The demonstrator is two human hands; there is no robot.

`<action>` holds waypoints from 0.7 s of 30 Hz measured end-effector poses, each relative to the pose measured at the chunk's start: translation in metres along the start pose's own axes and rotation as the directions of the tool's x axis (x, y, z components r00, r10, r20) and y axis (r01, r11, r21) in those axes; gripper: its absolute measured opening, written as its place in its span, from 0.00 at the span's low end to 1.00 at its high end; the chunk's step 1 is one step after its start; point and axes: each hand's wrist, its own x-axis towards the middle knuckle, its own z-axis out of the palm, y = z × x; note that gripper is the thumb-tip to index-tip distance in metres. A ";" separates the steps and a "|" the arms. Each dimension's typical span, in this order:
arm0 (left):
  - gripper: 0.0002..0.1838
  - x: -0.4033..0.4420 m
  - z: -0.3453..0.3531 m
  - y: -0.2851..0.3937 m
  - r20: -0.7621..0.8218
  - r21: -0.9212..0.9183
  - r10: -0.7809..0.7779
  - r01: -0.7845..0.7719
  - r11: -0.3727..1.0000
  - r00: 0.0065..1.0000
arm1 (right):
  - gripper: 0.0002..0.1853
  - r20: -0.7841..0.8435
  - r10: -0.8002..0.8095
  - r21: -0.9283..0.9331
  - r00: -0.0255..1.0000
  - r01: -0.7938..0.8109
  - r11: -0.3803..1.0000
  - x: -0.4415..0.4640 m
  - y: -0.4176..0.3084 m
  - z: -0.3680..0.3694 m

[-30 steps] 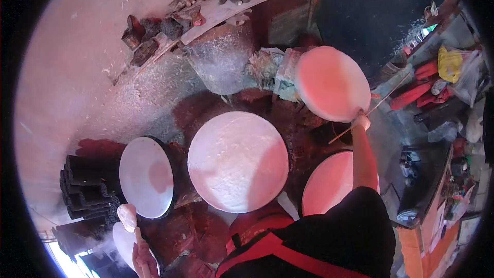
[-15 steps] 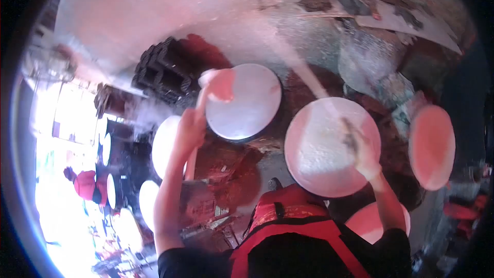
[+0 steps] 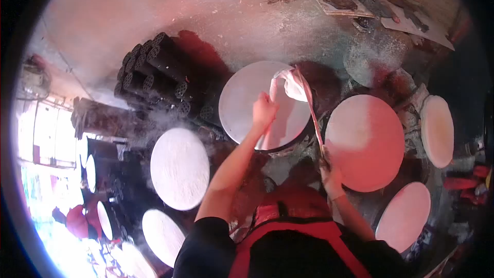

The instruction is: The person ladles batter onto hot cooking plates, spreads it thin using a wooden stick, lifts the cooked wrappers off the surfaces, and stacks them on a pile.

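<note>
My left hand (image 3: 264, 111) is closed round the pale handle of a tool over a round flat pan (image 3: 244, 100). At the far end of that handle hangs a white, wet-looking mass (image 3: 295, 88), above the pan's right side. My right hand (image 3: 329, 170) grips a long thin stick (image 3: 313, 116) near its lower end. The stick's upper tip meets the white mass. Just right of my right hand lies a round white-topped disc (image 3: 365, 144), partly in red light. What covers the disc cannot be made out.
Stacked black perforated cylinders (image 3: 149, 67) stand at the wall. More round white discs lie at the left (image 3: 180, 169), lower left (image 3: 162, 237), lower right (image 3: 404, 217) and far right (image 3: 437, 131). A person in red (image 3: 77, 221) is at the far left. Steam drifts there.
The view has swung left. My left hand has moved the white mass over the pan. My right hand and its stick have come left from the central disc, and the stick now meets the mass.
</note>
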 end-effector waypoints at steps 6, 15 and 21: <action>0.07 0.049 -0.020 -0.017 -0.287 0.307 0.417 -0.329 0.893 0.863 | 0.22 0.010 0.397 0.583 0.918 -0.328 0.743 0.092 -0.019 0.135; 0.09 -0.023 -0.149 -0.030 -0.302 -0.568 0.197 -0.342 0.749 0.933 | 0.22 0.274 0.501 0.908 0.821 -0.393 0.147 0.059 -0.087 0.112; 0.16 -0.139 -0.200 -0.093 -0.003 -0.780 -0.242 0.150 0.608 0.970 | 0.11 0.208 0.625 0.784 0.752 -0.511 0.354 0.083 -0.128 0.175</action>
